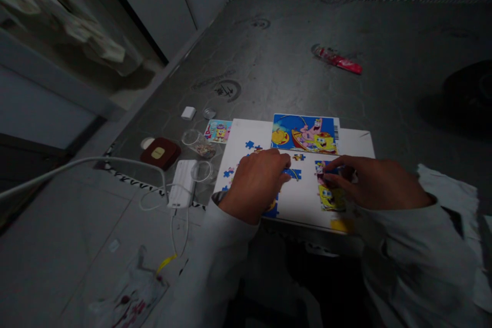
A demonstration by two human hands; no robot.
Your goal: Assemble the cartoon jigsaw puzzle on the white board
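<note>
My left hand [255, 182] is closed over a white board [303, 195], thumb and forefinger at the edge of a blue jigsaw section [295, 173]. Beneath that hand, more joined blue pieces [272, 209] are partly covered. My right hand [372, 179] pinches a jigsaw piece, mostly hidden by the fingers, at the top of a joined section [328, 197] with a yellow cartoon figure. Above both hands lies a picture card [303, 133] with pink and yellow characters. One loose piece [299, 157] sits between the hands; several blue pieces [227, 173] are scattered left.
Left of the board are a clear plastic cup [198, 142], a white power bank [182, 183] with cables, a brown box [160, 153] and a white cube-shaped adapter [188, 113]. A red packet [338, 60] lies farther back on the grey mat. White cloth [448, 189] is at right.
</note>
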